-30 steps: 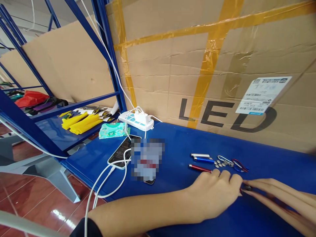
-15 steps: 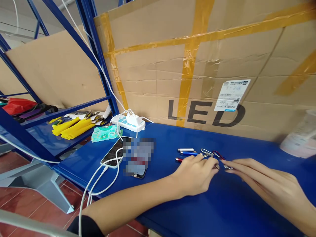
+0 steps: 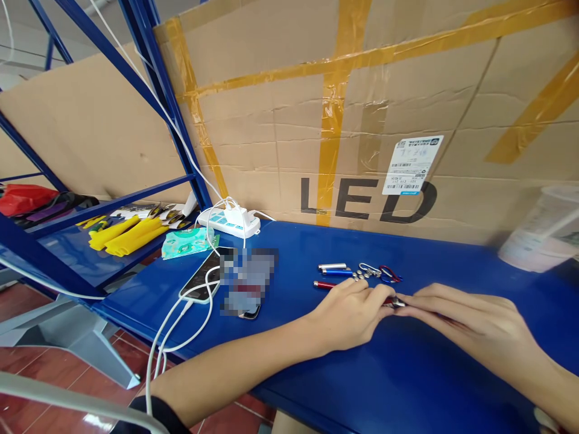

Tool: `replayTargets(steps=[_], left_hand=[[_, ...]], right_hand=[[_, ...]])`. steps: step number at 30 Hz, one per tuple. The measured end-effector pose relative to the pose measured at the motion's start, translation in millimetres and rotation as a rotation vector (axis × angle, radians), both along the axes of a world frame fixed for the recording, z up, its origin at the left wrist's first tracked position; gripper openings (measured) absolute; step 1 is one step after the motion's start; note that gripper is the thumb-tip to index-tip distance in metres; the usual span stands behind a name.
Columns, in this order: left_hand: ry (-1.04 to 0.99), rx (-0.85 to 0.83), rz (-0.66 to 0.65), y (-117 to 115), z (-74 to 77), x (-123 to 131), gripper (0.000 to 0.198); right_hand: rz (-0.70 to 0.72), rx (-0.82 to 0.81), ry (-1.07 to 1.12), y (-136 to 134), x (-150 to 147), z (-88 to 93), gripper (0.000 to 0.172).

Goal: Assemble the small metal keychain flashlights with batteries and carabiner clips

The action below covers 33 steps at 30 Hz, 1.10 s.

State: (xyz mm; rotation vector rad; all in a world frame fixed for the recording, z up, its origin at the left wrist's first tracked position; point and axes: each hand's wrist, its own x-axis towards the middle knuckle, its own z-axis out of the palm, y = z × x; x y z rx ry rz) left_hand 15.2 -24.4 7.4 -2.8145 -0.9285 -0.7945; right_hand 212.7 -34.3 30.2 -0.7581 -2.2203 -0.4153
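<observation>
My left hand [image 3: 353,313] and my right hand [image 3: 465,316] meet fingertip to fingertip on the blue tabletop [image 3: 407,374]. Both are closed in a pinch on a small red and silver piece [image 3: 392,301], which is mostly hidden by the fingers. Just behind the hands lie a silver tube [image 3: 332,266], a blue tube [image 3: 337,272] and a red tube [image 3: 323,284]. Beside them are several small button cells [image 3: 359,275], a silver carabiner [image 3: 368,268] and a red carabiner [image 3: 391,274].
A phone [image 3: 201,280] with white cables [image 3: 181,319] lies at the table's left, next to a blurred patch. Behind it are a power strip [image 3: 230,222] and a wipes pack [image 3: 187,242]. A plastic cup [image 3: 538,238] stands at right. A taped cardboard box [image 3: 362,120] walls the back.
Both hands have moved away from me, up to the row of small parts, still pinched together. The view has swung right, bringing the cup into sight.
</observation>
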Motion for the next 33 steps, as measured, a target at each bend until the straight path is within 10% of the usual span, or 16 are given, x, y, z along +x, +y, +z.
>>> replayTargets(steps=[18, 33], left_hand=[[-0.017, -0.195, -0.075, 0, 1.8, -4, 0.017], [0.142, -0.117, -0.119, 13, -1.1, -9, 0.02]], right_hand=[[0.06, -0.756, 0.36, 5, -7, -0.2, 0.027], [-0.081, -0.738, 0.261, 9, -8, -6.5, 0.034]])
